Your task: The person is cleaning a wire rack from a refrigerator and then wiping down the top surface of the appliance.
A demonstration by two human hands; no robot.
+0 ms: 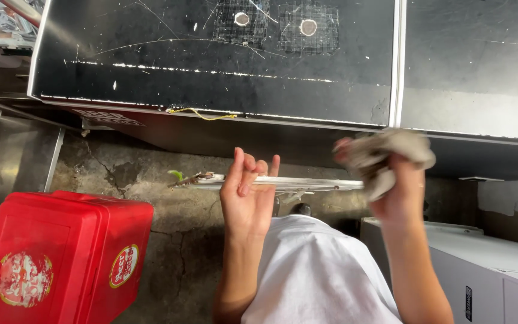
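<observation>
Between the curled fingers of the left hand [248, 195] lies a thin flat metal tray [283, 183], held edge-on, its long axis running sideways toward the right hand [400, 189]. That hand clenches a grey rag [385, 153] at the tray's far end. Beyond stands a black cabinet [211, 60]; a red cooler box [61, 258] sits well left, over cracked concrete floor [169, 252].

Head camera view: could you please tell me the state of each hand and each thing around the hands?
left hand: fingers curled on the flat tray's edge
flat tray: held level, seen edge-on
right hand: closed around the cloth
cloth: crumpled, against the tray's end
red box: lid shut, on the floor
</observation>
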